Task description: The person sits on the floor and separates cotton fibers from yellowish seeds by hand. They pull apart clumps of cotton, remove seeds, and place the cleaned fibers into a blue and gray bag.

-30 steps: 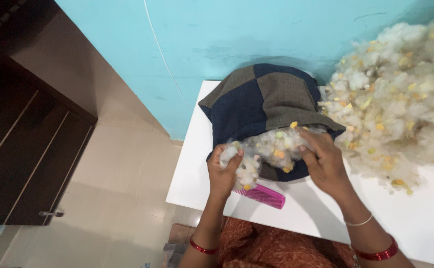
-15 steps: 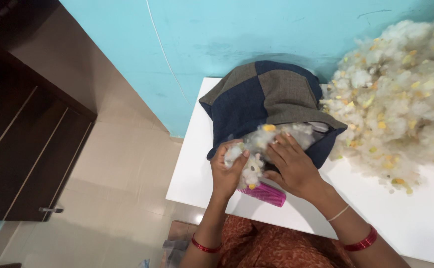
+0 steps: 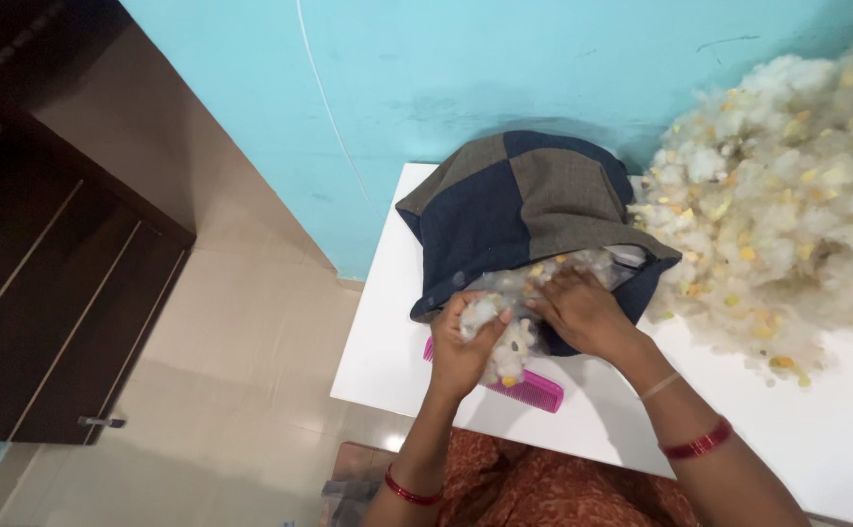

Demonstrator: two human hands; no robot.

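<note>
A patchwork cushion cover (image 3: 519,210) of navy and grey-brown squares lies on the white table (image 3: 836,429), its open mouth toward me. White fluffy stuffing (image 3: 543,278) with yellow and orange bits bulges from that mouth. My left hand (image 3: 465,346) grips a clump of the stuffing at the cover's lower left edge. My right hand (image 3: 577,312) presses into the stuffing at the opening, fingers curled into it. A pink comb (image 3: 529,388) lies on the table just under both hands.
A big heap of the same loose stuffing (image 3: 787,205) covers the table's right side against the turquoise wall (image 3: 446,68). A dark wooden cabinet (image 3: 46,283) stands at left over a beige tiled floor (image 3: 241,390). My orange patterned clothing (image 3: 553,488) shows below the table edge.
My right hand has moved left and deeper into the cover's mouth, pushing stuffing in. Less stuffing shows outside the opening. My left hand keeps its clump at the edge.
</note>
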